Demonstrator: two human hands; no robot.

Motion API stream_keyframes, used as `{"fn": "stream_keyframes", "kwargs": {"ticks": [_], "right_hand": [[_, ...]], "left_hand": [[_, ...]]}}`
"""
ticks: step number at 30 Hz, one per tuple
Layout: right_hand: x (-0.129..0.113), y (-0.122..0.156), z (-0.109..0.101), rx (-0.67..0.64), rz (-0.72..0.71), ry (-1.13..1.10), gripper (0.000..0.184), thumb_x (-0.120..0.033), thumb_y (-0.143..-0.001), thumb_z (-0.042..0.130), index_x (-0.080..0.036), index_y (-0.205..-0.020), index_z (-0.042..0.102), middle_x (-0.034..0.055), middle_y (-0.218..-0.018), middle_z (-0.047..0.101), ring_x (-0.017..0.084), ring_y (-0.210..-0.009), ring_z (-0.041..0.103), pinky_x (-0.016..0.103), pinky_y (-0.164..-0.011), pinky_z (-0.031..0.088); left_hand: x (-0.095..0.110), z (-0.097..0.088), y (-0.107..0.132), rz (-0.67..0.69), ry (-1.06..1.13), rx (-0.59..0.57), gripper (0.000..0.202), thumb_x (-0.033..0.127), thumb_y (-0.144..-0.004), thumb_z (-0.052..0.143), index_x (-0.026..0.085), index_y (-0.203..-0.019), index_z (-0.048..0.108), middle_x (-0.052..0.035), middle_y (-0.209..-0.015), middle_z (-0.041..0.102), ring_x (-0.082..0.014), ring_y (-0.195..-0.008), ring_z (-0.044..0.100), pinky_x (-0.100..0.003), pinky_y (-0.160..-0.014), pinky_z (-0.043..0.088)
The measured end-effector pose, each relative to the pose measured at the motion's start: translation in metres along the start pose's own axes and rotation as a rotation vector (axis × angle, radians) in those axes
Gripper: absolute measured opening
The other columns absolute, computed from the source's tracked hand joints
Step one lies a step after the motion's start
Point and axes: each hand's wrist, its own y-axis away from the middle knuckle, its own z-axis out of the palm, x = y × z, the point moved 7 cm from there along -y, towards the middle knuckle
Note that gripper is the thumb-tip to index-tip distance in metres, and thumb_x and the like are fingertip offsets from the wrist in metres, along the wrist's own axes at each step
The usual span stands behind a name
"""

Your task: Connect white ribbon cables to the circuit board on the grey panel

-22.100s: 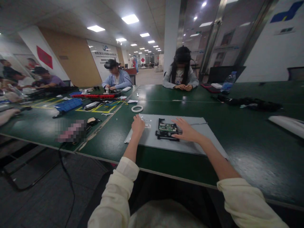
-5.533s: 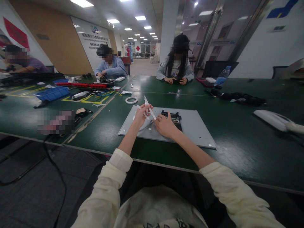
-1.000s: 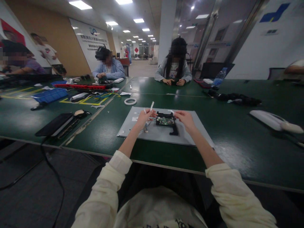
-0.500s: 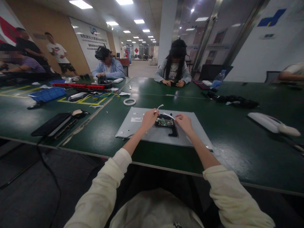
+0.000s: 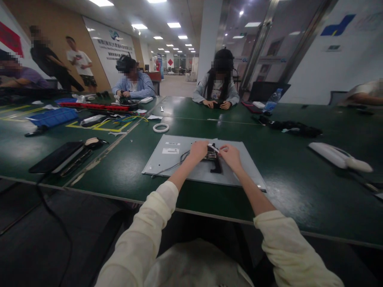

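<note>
A grey metal panel lies flat on the green table in front of me. On it sits a small circuit board in a black bracket, partly hidden by my hands. My left hand and my right hand are both closed in a pinch on a short white strip held just over the board. A thin grey cable runs leftward across the panel from under my left hand.
A roll of white tape lies beyond the panel. A black tablet and cables lie at the left, a white device at the right. Two seated people work across the table; others stand at the far left.
Both hands have come down and closer together over the circuit board, bringing the white strip down with them. The grey cable now lies stretched out on the panel.
</note>
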Motion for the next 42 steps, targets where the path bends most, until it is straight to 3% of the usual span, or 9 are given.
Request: {"fn": "stream_keyframes", "kwargs": {"ticks": [11,27,36,42], "right_hand": [[-0.013,0.011,-0.003,-0.022,-0.056,0.156,0.016,-0.021,-0.075,0.052,-0.018,-0.086,0.063,0.0041,-0.076,0.069,0.019,-0.077,0.062,0.025,-0.066,0.038],[-0.022,0.021,0.001,-0.062,-0.123,0.388,0.022,-0.019,-0.082,0.046,-0.019,-0.098,0.061,0.0096,-0.082,0.066,0.021,-0.076,0.060,0.027,-0.063,0.037],[-0.015,0.007,-0.013,0.084,-0.081,0.010,0.018,-0.022,-0.079,0.049,-0.018,-0.092,0.061,0.0040,-0.077,0.067,0.017,-0.075,0.060,0.026,-0.068,0.040],[-0.005,0.002,-0.002,0.027,-0.030,-0.149,0.019,-0.023,-0.076,0.050,-0.017,-0.089,0.062,0.0027,-0.071,0.066,0.016,-0.070,0.061,0.025,-0.069,0.043]], "left_hand": [[0.004,0.009,0.000,0.041,-0.049,0.006,0.028,0.015,-0.088,0.038,0.015,-0.105,0.059,-0.0154,-0.096,0.065,-0.0259,-0.095,0.061,-0.036,-0.083,0.044],[0.005,0.008,0.001,0.067,-0.068,-0.025,0.032,0.017,-0.087,0.039,0.016,-0.113,0.057,-0.0137,-0.098,0.064,-0.0235,-0.097,0.058,-0.032,-0.082,0.045],[-0.013,0.008,-0.004,-0.027,0.190,0.123,0.039,0.011,-0.087,0.031,0.016,-0.118,0.055,-0.0126,-0.108,0.065,-0.0220,-0.101,0.059,-0.032,-0.089,0.042],[-0.009,0.004,0.000,-0.006,0.128,0.150,0.036,0.012,-0.086,0.036,0.017,-0.117,0.055,-0.0120,-0.109,0.064,-0.0217,-0.105,0.056,-0.033,-0.093,0.039]]}}
